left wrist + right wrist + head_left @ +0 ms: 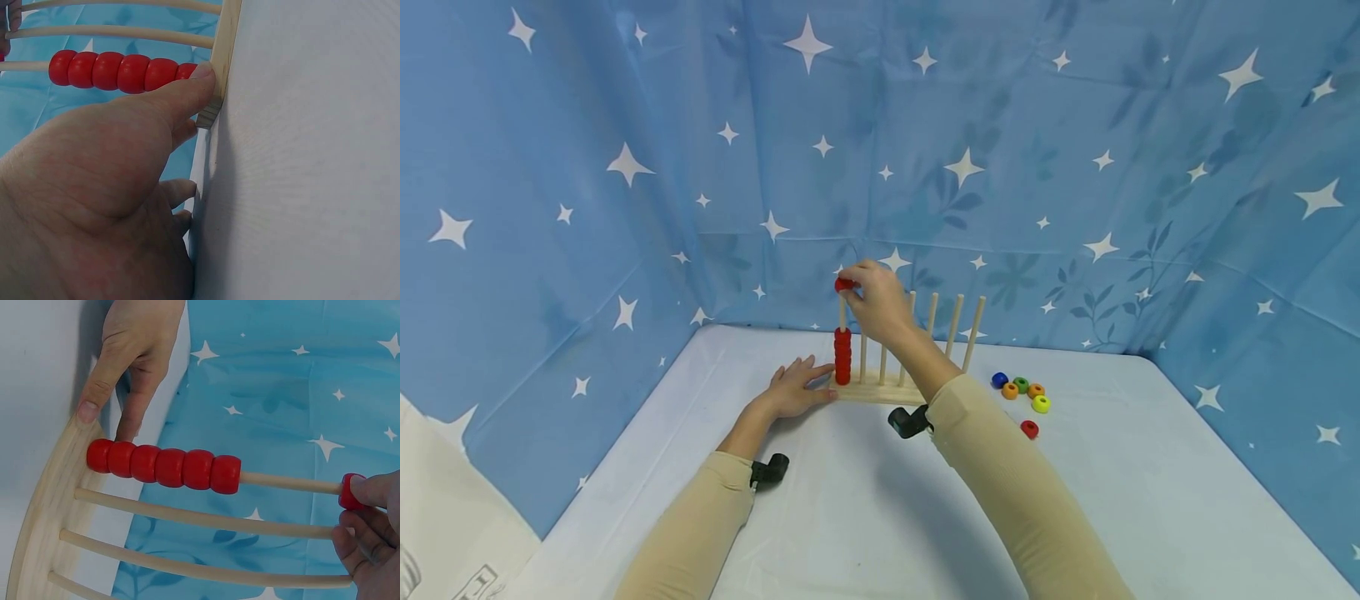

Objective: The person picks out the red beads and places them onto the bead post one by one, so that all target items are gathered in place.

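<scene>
A wooden bead stacker (880, 393) has several upright pegs on a long base. Its leftmost peg carries a stack of red beads (170, 467) at the bottom. My right hand (880, 304) pinches another red bead (351, 492) between thumb and fingers at the top of that same peg, well above the stack. At the base's left end, my left hand (795, 389) grips the wood, thumb (201, 78) on the front and a finger behind; its other fingers spread over the table. Bare pegs (206, 515) stand beside the loaded one, partly behind my right hand and forearm in the head view.
Right of the stacker, loose beads lie on the white table (820, 517): a blue bead (999, 380), a green bead (1021, 385), two orange ones, a yellow bead (1041, 404) and a red one nearer me. A blue starry curtain (1037, 183) hangs behind and at both sides.
</scene>
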Demonstrator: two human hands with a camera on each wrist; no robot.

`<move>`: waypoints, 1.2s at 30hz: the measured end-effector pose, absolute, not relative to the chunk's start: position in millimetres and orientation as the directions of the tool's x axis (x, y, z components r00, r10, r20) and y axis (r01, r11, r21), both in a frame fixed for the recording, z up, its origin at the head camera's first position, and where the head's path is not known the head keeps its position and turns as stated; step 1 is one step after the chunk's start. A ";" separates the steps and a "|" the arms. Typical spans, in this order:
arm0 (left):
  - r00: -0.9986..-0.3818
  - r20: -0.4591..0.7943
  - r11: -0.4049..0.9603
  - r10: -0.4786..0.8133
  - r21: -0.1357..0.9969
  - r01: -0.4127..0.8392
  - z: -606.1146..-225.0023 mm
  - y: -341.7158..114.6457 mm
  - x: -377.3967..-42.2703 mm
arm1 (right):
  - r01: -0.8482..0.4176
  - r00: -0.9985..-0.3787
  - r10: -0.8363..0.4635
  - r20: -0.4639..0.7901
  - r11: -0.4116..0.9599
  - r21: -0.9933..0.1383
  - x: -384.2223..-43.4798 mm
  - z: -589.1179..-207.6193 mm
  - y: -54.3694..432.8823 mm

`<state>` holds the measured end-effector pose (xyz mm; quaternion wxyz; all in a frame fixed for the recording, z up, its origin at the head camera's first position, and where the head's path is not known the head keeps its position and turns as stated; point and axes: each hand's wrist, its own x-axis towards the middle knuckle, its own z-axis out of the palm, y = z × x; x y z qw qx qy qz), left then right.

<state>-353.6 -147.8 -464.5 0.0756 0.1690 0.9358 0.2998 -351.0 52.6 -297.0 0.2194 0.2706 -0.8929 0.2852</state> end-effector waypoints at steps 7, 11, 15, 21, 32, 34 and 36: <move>-0.933 -0.037 0.760 0.359 0.591 0.269 -464.3 -147.5 -354.7 | -0.610 -0.754 -0.354 0.553 0.689 -0.391 -351.2 -298.5 53.1; -0.933 -0.034 0.758 0.358 0.595 0.269 -464.2 -147.4 -354.2 | -0.607 -0.758 -0.354 0.547 0.690 -0.394 -351.1 -298.0 52.7; -0.933 -0.033 0.757 0.357 0.595 0.269 -464.8 -147.5 -354.7 | -0.603 -0.763 -0.354 0.541 0.692 -0.397 -352.1 -298.0 52.7; -0.933 -0.038 0.759 0.357 0.593 0.267 -465.3 -147.6 -355.5 | -0.598 -0.768 -0.353 0.535 0.695 -0.399 -352.4 -298.1 53.4; -0.933 -0.035 0.756 0.358 0.597 0.268 -465.3 -147.7 -353.7 | -0.609 -0.757 -0.338 0.559 0.674 -0.417 -348.8 -296.8 55.8; -0.933 -0.034 0.757 0.358 0.595 0.269 -465.0 -147.6 -353.3 | -0.621 -0.746 -0.332 0.577 0.658 -0.425 -347.9 -296.2 57.1; -0.933 -0.034 0.758 0.358 0.594 0.270 -464.8 -147.5 -353.0 | -0.635 -0.735 -0.329 0.593 0.642 -0.430 -346.8 -295.8 58.5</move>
